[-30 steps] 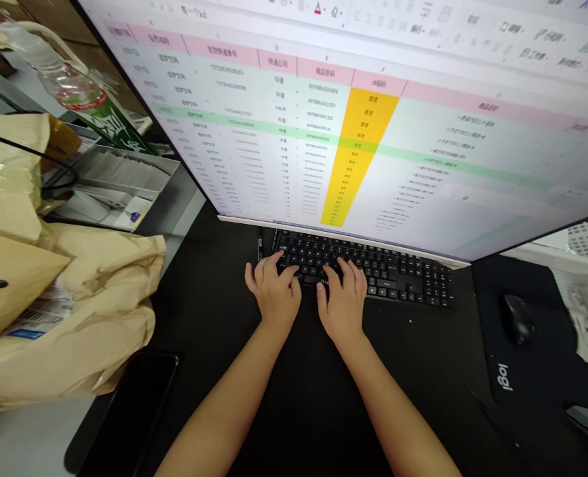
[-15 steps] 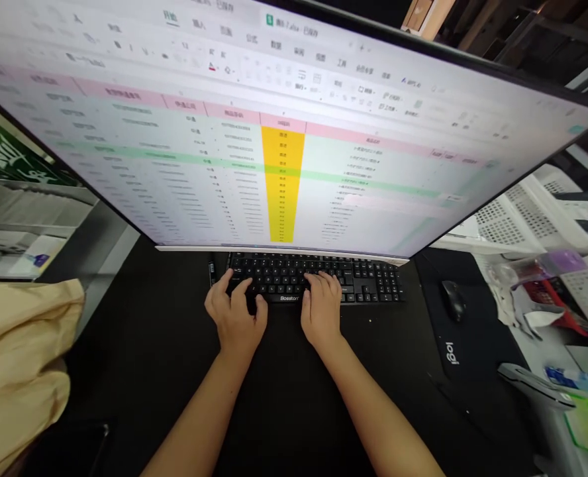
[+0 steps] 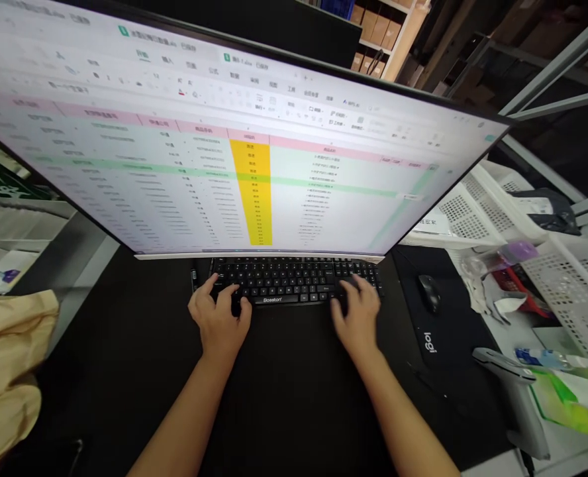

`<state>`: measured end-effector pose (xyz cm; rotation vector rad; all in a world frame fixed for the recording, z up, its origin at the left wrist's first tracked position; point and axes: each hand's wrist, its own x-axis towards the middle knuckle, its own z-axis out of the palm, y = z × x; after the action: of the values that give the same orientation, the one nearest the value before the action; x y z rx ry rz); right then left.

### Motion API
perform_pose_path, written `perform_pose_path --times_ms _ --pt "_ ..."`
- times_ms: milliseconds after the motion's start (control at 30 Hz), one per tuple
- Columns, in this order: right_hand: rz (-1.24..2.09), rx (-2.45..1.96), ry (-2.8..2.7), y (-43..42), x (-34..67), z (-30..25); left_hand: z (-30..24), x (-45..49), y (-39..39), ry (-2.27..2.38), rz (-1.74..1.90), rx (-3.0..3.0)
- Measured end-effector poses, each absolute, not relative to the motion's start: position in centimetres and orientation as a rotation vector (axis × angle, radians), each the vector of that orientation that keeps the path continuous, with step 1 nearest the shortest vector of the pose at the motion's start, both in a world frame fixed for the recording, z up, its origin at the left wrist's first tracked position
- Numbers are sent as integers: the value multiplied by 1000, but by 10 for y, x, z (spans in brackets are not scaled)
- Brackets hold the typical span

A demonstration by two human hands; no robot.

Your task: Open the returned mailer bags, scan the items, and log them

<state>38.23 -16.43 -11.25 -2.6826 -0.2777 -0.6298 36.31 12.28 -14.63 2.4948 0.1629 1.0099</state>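
Observation:
A black keyboard (image 3: pixel 284 281) lies on the dark desk, just under the lower edge of a large monitor (image 3: pixel 185 212). The monitor displays a spreadsheet with a yellow column and a green highlighted row. My left hand (image 3: pixel 221 318) rests at the keyboard's left end, fingers spread over the keys. Over the right part of the keyboard is my right hand (image 3: pixel 358 315), its fingers apart and slightly blurred, around the arrow keys and number pad. Neither hand holds anything.
To the right, a black mouse (image 3: pixel 429 293) sits on a dark mouse pad (image 3: pixel 453 331). Beyond it are a grey handheld scanner (image 3: pixel 505 366), white perforated baskets (image 3: pixel 572 278) and a purple-capped bottle (image 3: pixel 515 255). Pale yellow cloth (image 3: pixel 10 358) hangs at the left.
My right hand has moved right along the keyboard, from the letter keys to the arrow-key area. My left hand stays at the left end. The view has turned somewhat to the right.

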Motion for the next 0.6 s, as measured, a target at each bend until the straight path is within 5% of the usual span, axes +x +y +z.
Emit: perform_pose_path --times_ms 267,600 --pt "-706 -2814 145 -404 402 -118 -145 365 116 200 1057 2548" --pt "-561 -2843 98 -435 416 -153 -148 366 108 109 984 2657"
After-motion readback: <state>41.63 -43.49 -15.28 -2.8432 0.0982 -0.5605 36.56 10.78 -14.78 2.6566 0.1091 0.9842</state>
